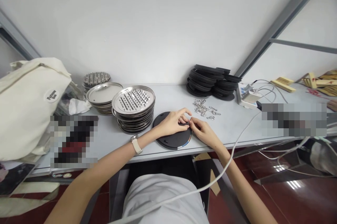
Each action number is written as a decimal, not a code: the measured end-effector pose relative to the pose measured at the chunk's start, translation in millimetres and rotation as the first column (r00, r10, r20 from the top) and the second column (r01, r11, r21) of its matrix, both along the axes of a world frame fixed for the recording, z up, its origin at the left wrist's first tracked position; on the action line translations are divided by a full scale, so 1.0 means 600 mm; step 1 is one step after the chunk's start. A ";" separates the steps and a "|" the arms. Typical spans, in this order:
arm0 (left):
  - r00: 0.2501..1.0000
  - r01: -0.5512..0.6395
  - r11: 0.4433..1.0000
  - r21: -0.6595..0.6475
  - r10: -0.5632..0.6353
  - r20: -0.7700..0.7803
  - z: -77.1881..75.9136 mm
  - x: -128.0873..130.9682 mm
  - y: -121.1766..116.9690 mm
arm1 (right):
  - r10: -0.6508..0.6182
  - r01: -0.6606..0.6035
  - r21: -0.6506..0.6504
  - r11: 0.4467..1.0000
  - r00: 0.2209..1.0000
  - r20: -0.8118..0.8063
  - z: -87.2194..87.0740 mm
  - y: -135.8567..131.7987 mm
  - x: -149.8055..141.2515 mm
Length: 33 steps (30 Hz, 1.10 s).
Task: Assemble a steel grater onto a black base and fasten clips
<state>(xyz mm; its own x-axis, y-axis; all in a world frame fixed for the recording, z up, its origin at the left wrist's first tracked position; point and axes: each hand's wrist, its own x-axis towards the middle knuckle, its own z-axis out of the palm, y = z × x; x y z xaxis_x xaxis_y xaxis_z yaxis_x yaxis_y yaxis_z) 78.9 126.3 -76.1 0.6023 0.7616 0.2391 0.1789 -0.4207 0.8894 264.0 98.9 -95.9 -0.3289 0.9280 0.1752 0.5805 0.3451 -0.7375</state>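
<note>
A round black disc [173, 139] with a coloured strip along its right rim lies flat near the table's front edge. My left hand [172, 122] rests over it, fingers bent toward the right rim. At that rim my right hand [202, 131] has its thumb and fingertips pinched together, close to the left fingertips. Whatever is between the fingers is too small to make out. Just behind the right hand lies a loose pile of small metal clasps [201, 107]. To the left stands a stack of round metal grater plates [134, 103].
Plain metal discs [104, 94] and another grater stack [97, 77] stand at the back left, beside a cream bag [28, 104]. Black discs [205, 78] are piled at the back. A power strip [247, 96] sits right of them; a white cable [223, 171] crosses my right forearm.
</note>
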 end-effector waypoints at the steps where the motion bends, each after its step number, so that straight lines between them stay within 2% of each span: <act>1: 1.000 0.001 1.000 0.001 -0.001 0.001 -0.001 0.000 0.001 | 0.004 -0.004 0.000 1.000 1.000 -0.004 -0.001 0.001 0.000; 22: 0.999 -0.003 0.999 -0.039 0.005 0.050 -0.004 0.000 0.002 | 0.012 -0.012 -0.002 1.000 1.000 -0.013 -0.003 0.002 0.004; 30: 0.994 -0.095 0.995 0.015 0.096 -0.050 0.004 -0.001 -0.003 | -0.029 0.029 0.015 0.999 1.000 -0.010 0.000 0.003 -0.002; 33: 0.993 -0.100 0.995 0.022 0.101 -0.068 0.004 0.001 -0.003 | -0.007 0.007 0.029 1.000 1.000 -0.001 -0.001 0.003 -0.002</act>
<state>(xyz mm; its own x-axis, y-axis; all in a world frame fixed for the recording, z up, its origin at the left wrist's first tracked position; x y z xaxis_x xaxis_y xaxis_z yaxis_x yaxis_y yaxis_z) 79.3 124.4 -73.4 0.5387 0.8148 0.2144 0.2819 -0.4141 0.8655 262.9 100.5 -96.4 -0.3222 0.9247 0.2025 0.5827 0.3623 -0.7274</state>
